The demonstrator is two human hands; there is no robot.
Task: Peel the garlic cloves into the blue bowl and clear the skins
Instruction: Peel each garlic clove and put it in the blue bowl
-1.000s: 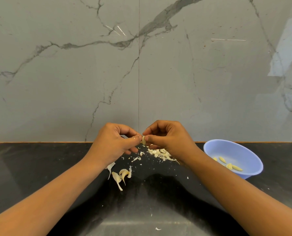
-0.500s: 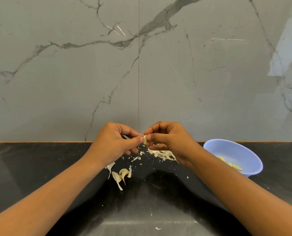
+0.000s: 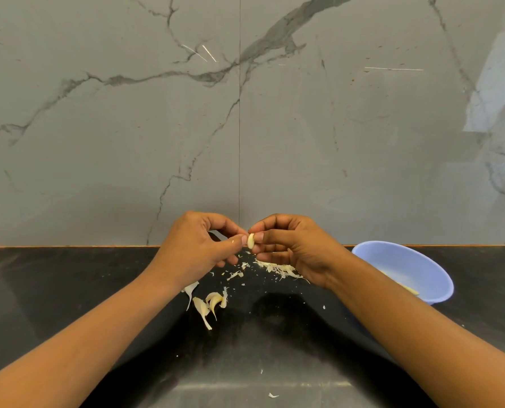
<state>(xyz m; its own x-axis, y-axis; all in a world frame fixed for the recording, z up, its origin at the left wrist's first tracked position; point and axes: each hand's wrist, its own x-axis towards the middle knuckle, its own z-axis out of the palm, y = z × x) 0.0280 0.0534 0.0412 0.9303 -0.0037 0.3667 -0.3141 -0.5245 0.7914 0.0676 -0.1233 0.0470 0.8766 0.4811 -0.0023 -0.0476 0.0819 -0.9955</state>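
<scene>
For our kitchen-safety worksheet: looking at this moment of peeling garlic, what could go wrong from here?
1. Left hand and right hand hold the garlic clove in a fingertip grip above the skin pile; a slip could drop it among skins.
2. The right forearm crosses the blue bowl's near side and might nudge it.
3. Flecks lie scattered across the counter; some may be missed.

The counter (image 3: pixel 68 290) is glossy black stone, the wall (image 3: pixel 127 128) smooth grey veined marble, the bowl (image 3: pixel 407 266) matt blue plastic, the skins (image 3: pixel 277 267) papery.

Blue bowl (image 3: pixel 392 260), black counter (image 3: pixel 68 290)
</scene>
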